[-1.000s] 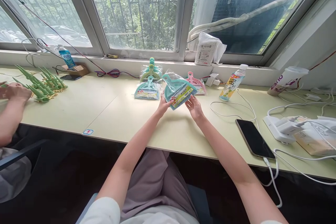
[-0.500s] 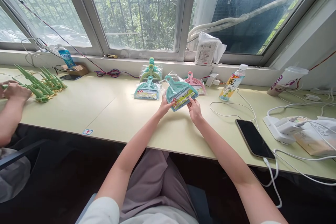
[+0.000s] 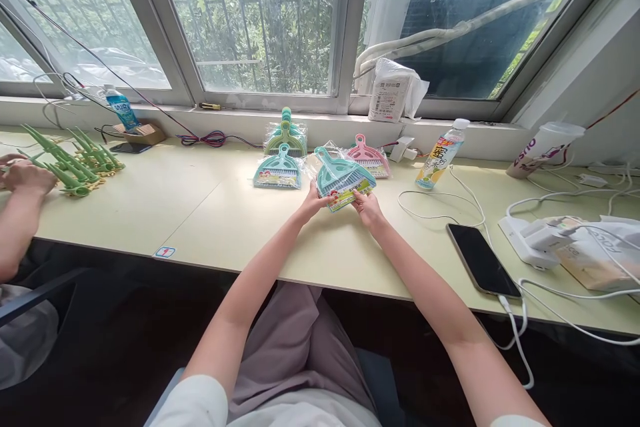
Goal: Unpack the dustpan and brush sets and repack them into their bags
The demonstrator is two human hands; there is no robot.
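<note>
Between my hands is a teal mini dustpan and brush set [image 3: 341,172] in clear plastic wrap, with a yellow-green label along its lower part. My left hand [image 3: 313,203] grips its lower left corner. At the lower right edge, my right hand [image 3: 369,207] holds it with the thumb on the label. Another wrapped teal dustpan set [image 3: 278,168] lies to the left, in front of a stack of green dustpan sets [image 3: 286,138]. Just behind the held set, a pink dustpan set [image 3: 369,157] lies on the table.
To the right are a drink bottle [image 3: 442,155], a phone [image 3: 483,260] on a cable, a power strip [image 3: 532,244] and a lidded cup [image 3: 545,149]. At left, another person's hand [image 3: 29,175] is beside green spiky plastic pieces [image 3: 75,163]. The table's front edge [image 3: 200,265] runs before me.
The held dustpan set has tilted back slightly, and my right hand has shifted a little left along its lower edge. The whole view has moved slightly.
</note>
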